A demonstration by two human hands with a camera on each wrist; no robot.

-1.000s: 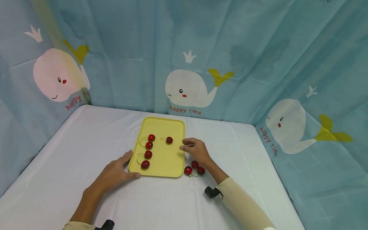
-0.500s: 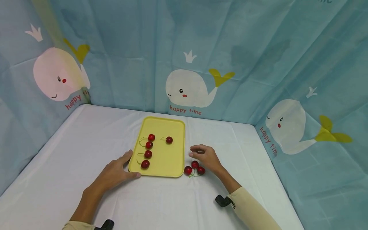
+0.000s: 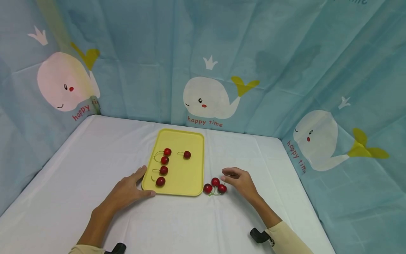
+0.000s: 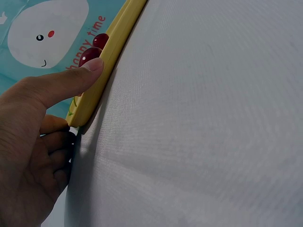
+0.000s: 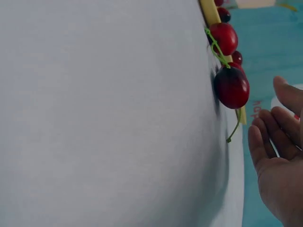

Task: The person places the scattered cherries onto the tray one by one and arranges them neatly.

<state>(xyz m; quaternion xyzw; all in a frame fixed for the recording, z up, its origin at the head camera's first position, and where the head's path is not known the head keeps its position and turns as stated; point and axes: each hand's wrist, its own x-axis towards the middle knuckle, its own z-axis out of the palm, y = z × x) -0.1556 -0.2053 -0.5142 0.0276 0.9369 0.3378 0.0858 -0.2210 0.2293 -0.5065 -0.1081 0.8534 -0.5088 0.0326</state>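
- Resting at the near left corner of the yellow tray (image 3: 190,139), the left hand (image 3: 128,190) lies palm down on the white worktop (image 3: 79,165); its thumb presses the tray's near rim and its fingers lie loosely along the left edge, gripping nothing.
- Reaching in from the tray's right, the right hand (image 3: 240,181) hovers low with fingers relaxed and slightly bent, its fingertips (image 5: 265,137) just beside the loose cherries (image 3: 215,186) without holding any.
- Three loose cherries sit in a cluster on the worktop, just off the tray's near right corner.
- Five cherries lie on the tray: four in a column (image 3: 163,165) on its left side and one cherry (image 3: 187,154) alone, right of the column's far end.
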